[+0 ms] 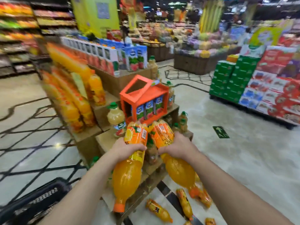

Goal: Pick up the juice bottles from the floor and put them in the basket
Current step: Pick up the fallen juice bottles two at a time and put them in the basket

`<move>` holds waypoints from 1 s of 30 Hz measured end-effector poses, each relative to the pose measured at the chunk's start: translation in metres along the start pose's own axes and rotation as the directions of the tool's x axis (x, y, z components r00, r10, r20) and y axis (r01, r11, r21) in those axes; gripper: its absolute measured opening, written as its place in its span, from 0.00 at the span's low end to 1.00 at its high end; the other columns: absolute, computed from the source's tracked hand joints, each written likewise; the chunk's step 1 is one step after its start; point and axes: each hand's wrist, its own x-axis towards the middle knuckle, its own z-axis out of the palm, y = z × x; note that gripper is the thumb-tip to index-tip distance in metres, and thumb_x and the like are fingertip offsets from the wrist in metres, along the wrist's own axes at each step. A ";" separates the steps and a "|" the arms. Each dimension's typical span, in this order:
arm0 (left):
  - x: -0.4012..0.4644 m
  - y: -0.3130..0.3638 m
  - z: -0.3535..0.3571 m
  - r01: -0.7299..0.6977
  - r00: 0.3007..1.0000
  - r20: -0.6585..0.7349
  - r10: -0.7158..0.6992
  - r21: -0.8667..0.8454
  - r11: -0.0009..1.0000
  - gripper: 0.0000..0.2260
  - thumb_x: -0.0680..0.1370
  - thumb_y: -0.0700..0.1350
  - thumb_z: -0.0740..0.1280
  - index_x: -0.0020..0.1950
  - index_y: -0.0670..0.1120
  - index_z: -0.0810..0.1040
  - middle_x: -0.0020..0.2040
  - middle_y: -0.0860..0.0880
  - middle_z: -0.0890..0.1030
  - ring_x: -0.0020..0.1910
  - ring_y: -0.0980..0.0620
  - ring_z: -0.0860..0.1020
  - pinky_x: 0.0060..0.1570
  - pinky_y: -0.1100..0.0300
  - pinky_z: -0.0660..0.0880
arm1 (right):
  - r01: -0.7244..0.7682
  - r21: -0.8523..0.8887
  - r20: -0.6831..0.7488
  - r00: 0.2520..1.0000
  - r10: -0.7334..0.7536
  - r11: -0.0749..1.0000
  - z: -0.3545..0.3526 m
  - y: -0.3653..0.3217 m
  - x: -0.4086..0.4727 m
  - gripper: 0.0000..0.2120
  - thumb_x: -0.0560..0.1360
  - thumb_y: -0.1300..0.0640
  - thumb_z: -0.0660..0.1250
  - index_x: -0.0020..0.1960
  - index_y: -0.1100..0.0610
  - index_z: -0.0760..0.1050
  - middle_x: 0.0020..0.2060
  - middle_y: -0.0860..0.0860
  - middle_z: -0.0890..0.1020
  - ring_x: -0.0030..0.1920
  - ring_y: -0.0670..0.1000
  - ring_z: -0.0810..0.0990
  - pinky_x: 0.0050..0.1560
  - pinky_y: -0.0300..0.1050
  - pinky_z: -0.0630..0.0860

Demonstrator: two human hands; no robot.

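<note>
My left hand grips a large orange juice bottle around its label, cap pointing down towards me. In my right hand is a second orange juice bottle, held the same way, its cap end low by the floor. Both bottles hang in the air in front of a stepped wooden display. Several smaller orange juice bottles lie on the floor below my right arm. A black basket shows at the lower left, under my left forearm.
The wooden display stand just ahead carries orange juice bottles, a pale juice jug and an orange carton rack. Stacked boxes stand to the right across an open strip of floor. Shelves line the far left.
</note>
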 end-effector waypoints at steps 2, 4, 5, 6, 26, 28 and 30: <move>-0.010 -0.021 -0.030 0.011 0.999 -0.053 -0.012 -0.024 1.000 0.48 0.50 0.65 0.83 0.67 0.51 0.77 0.56 0.47 0.84 0.51 0.45 0.84 0.55 0.47 0.83 | 0.039 -0.056 0.044 0.998 -0.036 0.998 0.020 -0.028 -0.003 0.49 0.53 0.30 0.77 0.67 0.51 0.69 0.61 0.53 0.79 0.60 0.59 0.79 0.58 0.56 0.80; -0.021 -0.043 -0.063 0.040 0.995 -0.092 -0.048 -0.084 0.996 0.39 0.55 0.62 0.84 0.62 0.51 0.77 0.52 0.48 0.84 0.49 0.45 0.84 0.54 0.46 0.83 | 0.085 -0.114 0.074 0.994 -0.077 0.990 0.042 -0.058 -0.006 0.46 0.55 0.30 0.78 0.66 0.51 0.68 0.59 0.52 0.79 0.59 0.59 0.80 0.58 0.56 0.79; -0.028 -0.052 -0.078 0.056 0.991 -0.119 -0.069 -0.105 0.993 0.37 0.57 0.61 0.84 0.61 0.51 0.75 0.52 0.48 0.83 0.50 0.45 0.83 0.54 0.46 0.82 | 0.111 -0.138 0.086 0.991 -0.099 0.984 0.054 -0.074 -0.006 0.47 0.55 0.30 0.78 0.66 0.51 0.68 0.60 0.52 0.79 0.59 0.59 0.80 0.58 0.56 0.79; -0.031 -0.064 -0.094 0.078 0.986 -0.140 -0.093 -0.112 0.991 0.40 0.56 0.62 0.85 0.62 0.51 0.74 0.53 0.48 0.82 0.51 0.45 0.83 0.55 0.46 0.82 | 0.133 -0.157 0.099 0.988 -0.118 0.979 0.066 -0.089 -0.008 0.48 0.55 0.30 0.78 0.67 0.51 0.68 0.60 0.52 0.79 0.60 0.59 0.80 0.58 0.56 0.79; -0.066 -0.344 -0.441 0.299 0.828 -0.407 -0.386 -0.263 0.917 0.54 0.44 0.71 0.82 0.66 0.55 0.74 0.55 0.48 0.83 0.52 0.44 0.84 0.54 0.42 0.82 | 0.384 -0.190 0.395 0.872 -0.288 0.903 0.395 -0.417 -0.046 0.53 0.49 0.28 0.74 0.69 0.50 0.67 0.60 0.52 0.79 0.59 0.58 0.79 0.58 0.57 0.80; -0.055 -0.370 -0.464 0.326 0.818 -0.399 -0.414 -0.272 0.906 0.51 0.45 0.70 0.83 0.65 0.55 0.75 0.54 0.49 0.84 0.51 0.45 0.84 0.53 0.43 0.83 | 0.392 -0.188 0.415 0.863 -0.289 0.900 0.424 -0.436 -0.039 0.52 0.51 0.28 0.75 0.69 0.50 0.67 0.60 0.52 0.79 0.59 0.58 0.79 0.58 0.56 0.79; -0.044 -0.389 -0.480 0.352 0.804 -0.393 -0.446 -0.290 0.890 0.51 0.45 0.69 0.84 0.65 0.55 0.76 0.53 0.49 0.85 0.50 0.46 0.85 0.53 0.43 0.83 | 0.393 -0.194 0.435 0.856 -0.280 0.899 0.449 -0.451 -0.030 0.49 0.53 0.29 0.76 0.68 0.50 0.67 0.59 0.52 0.79 0.59 0.59 0.79 0.58 0.54 0.79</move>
